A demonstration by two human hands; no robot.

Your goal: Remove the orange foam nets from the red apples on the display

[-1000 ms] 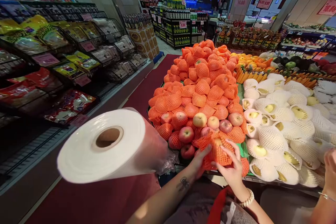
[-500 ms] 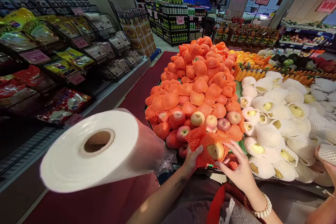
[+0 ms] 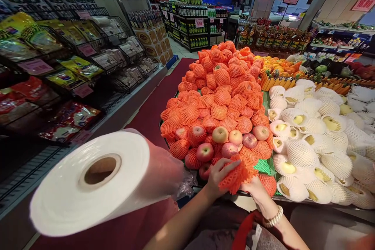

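Bunched between my two hands, at the near edge of the fruit pile, is an orange foam net sleeve [image 3: 236,175]. My left hand [image 3: 216,177] is closed on its left side, fingers curled over the top. At the lower right of the sleeve is my right hand [image 3: 256,190], its thumb against the mesh and its other fingers mostly hidden. Whether an apple is inside the sleeve cannot be seen. Just beyond my hands sit bare apples, among them a red apple [image 3: 204,152] and a pinkish apple [image 3: 229,150]. A netted apple [image 3: 267,184] lies right of my right hand.
A large roll of clear plastic bags [image 3: 70,179] stands at the near left. Behind my hands rises a heap of orange-netted apples [image 3: 219,95]. White-netted fruit [image 3: 301,152] fills the right side. Snack racks [image 3: 79,66] line the left.
The apple that showed through the orange net is now hidden, and the net is crumpled. My right hand has moved down and left. Another person's hand at the right edge has gone.
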